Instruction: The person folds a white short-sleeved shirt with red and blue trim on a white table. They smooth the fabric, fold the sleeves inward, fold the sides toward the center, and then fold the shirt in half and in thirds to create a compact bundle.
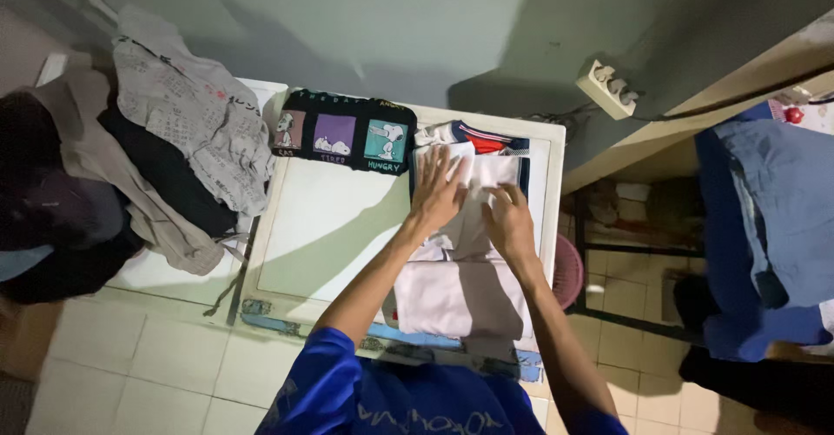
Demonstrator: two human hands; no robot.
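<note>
1. Left hand point(439, 193): centre of frame, flat and open, fingers spread, pressed palm-down on the white garment point(473, 252).
2. Right hand point(511, 223): just right of the left hand and slightly lower, fingers bent, tips pinching a fold of the same white garment; thumb side hidden, so firmness of grip not clear.
3. White garment: spread on the right half of the white table point(326, 226), running from under both hands down toward the lower centre of frame, lower part smooth and folded over.
4. Red and dark blue garment point(486, 139): directly above the hands, partly covered by the white cloth.
5. Black shirt with cartoon panels point(346, 131): folded, upper centre-left, well apart from the left hand.
6. Heap of clothes point(156, 139): upper left, grey, black and beige pieces, overhanging the table's left edge.
7. Power strip point(610, 87): upper right, on the wall.
8. Pink basket point(568, 270): right of the table, on the tiled floor.
</note>
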